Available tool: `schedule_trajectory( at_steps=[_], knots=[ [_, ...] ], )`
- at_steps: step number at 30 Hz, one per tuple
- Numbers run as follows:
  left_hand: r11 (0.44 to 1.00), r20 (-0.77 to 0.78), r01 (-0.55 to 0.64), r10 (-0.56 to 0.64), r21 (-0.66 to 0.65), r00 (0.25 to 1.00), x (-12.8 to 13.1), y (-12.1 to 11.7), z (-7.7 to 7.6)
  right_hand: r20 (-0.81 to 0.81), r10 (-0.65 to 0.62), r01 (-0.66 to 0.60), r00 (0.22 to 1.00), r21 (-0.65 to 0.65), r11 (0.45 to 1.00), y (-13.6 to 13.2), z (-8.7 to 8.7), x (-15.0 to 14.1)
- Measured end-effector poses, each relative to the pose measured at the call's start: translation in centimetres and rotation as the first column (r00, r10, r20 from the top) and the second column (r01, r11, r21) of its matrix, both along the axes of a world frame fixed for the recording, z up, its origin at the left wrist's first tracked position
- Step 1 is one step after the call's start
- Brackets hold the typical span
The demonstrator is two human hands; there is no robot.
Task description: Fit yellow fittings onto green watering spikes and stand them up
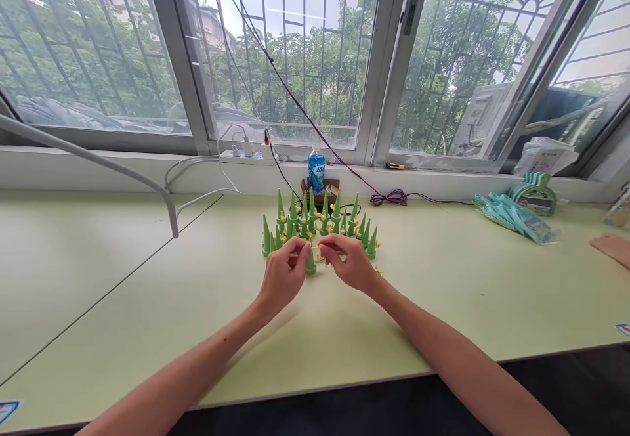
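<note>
Both hands are raised over the near edge of a cluster of upright green cones (325,211), which stands on the pale green table (147,305) below the window (295,48). The left hand (285,272) has its thumb and forefinger pinched together on a small yellow piece (315,247), just beside the upper part of the nearest green cone (311,266). The right hand (350,264) comes in from the other side, palm down, its fingertips drawn narrow at the other end of that piece; they are too small in the view to tell whether they grip it or only touch it. More yellow pieces (304,220) sit among the cones, and a few yellow bits (378,270) lie on the table near the right wrist. Behind the cones, close to the wall, are a brown box (333,186) and a bottle of blue liquid (316,170). To the right of them, a coiled bundle of dark red and black wire (388,197) lies on the table, with a yellow and black tool (394,167) on the sill above it. Farther right are teal plastic packets (514,216), beside green handled items (534,193). A power strip (250,155) with plugs sits left of the bottle. At the right edge, part of another person's arm (613,249) rests on the table.
</note>
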State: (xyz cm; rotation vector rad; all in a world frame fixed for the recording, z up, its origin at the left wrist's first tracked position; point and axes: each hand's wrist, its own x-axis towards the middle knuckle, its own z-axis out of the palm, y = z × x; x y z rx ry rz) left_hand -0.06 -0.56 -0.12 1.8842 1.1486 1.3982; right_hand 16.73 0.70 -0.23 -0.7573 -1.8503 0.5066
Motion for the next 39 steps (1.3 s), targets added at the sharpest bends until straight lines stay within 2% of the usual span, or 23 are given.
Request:
schedule_trajectory(
  at_steps=[5, 9, 14, 18, 22, 39],
  knots=[
    [0.999, 0.011, -0.049, 0.049, 0.015, 0.999, 0.1, -0.1, 0.2, 0.006, -0.014, 0.014, 1.000, 0.010, 1.000, 0.1, -0.1, 0.0],
    [0.994, 0.013, -0.105, 0.105, 0.009, 0.994, 0.0, -0.1, 0.4, -0.006, -0.076, 0.076, 0.997, 0.009, 0.997, 0.4, -0.3, 0.2],
    [0.995, -0.141, -0.091, 0.084, -0.039, 0.986, -0.1, 0.4, -0.1, -0.005, -0.169, 0.169, 0.986, 0.012, 0.986, 1.1, -0.6, 0.5],
    [0.994, -0.258, -0.071, 0.046, -0.088, 0.965, -0.2, 0.8, -0.7, 0.005, -0.188, 0.188, 0.982, 0.004, 0.982, 1.4, -0.8, 0.7],
    [0.994, -0.309, -0.053, 0.020, -0.096, 0.951, -0.3, 0.9, -1.0, 0.027, -0.202, 0.201, 0.979, 0.013, 0.979, 1.5, -0.9, 0.6],
    [0.992, -0.275, -0.126, 0.127, 0.021, 0.953, -0.4, 1.0, -0.5, 0.094, -0.224, 0.225, 0.970, 0.001, 0.974, 1.9, -1.3, 0.7]
  ],
)
